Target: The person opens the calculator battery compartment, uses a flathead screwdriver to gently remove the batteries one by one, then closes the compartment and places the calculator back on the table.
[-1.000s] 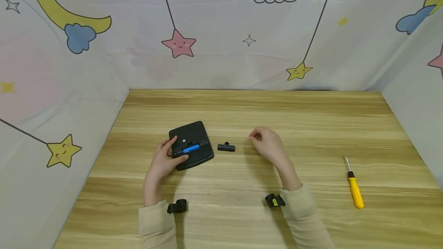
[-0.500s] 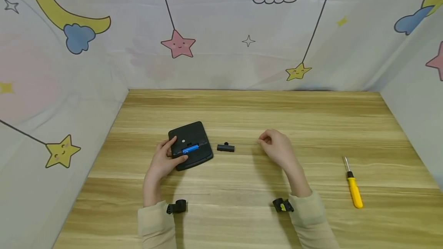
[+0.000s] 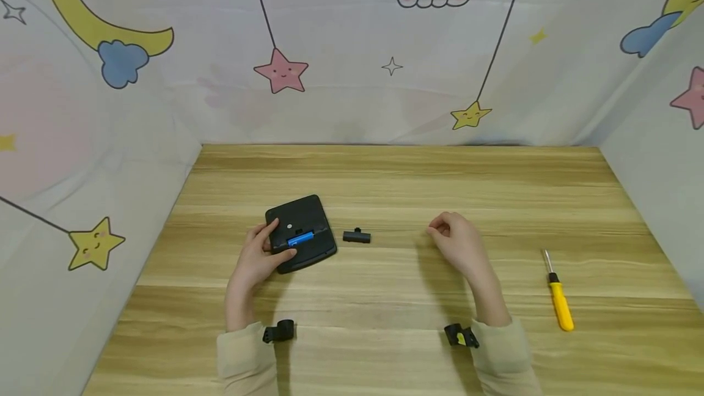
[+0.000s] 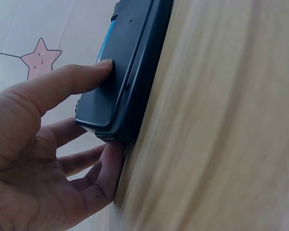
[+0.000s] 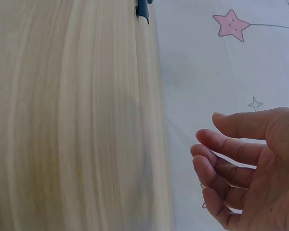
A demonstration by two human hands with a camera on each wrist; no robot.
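a pale printed cloth (image 3: 341, 115) fills the upper half of the head view, and below it the wood-grain tabletop (image 3: 357, 304) spreads across the rest; the left grip (image 3: 256, 261), left of centre, pinches the near-left edge of a black device (image 3: 301, 215), thumb and forefinger on its upward face; the right grip (image 3: 462, 249), right of centre, hangs over bare wood, fingers loosely curled and nothing visible in them; the device lies left of centre, compartment side up; a yellow-handled screwdriver (image 3: 560, 305) rests at the lower right, well apart from both grips; a small black cover (image 3: 356, 237) sits near the middle, just right of the device and apart from it; a blue battery (image 3: 300, 239) shows in the device's slot.

the work looks partway along: the cover is off and the slot exposed, with the battery seated or nearly so, i cannot tell which; what seems left is closing the slot, the cover not yet back on.

the left wrist view shows what the head view hides, the other fingers bent against the device's end and lower edge; the right wrist view shows a gap between thumb and fingertips, which from above look almost touching; only the head view shows the screwdriver.
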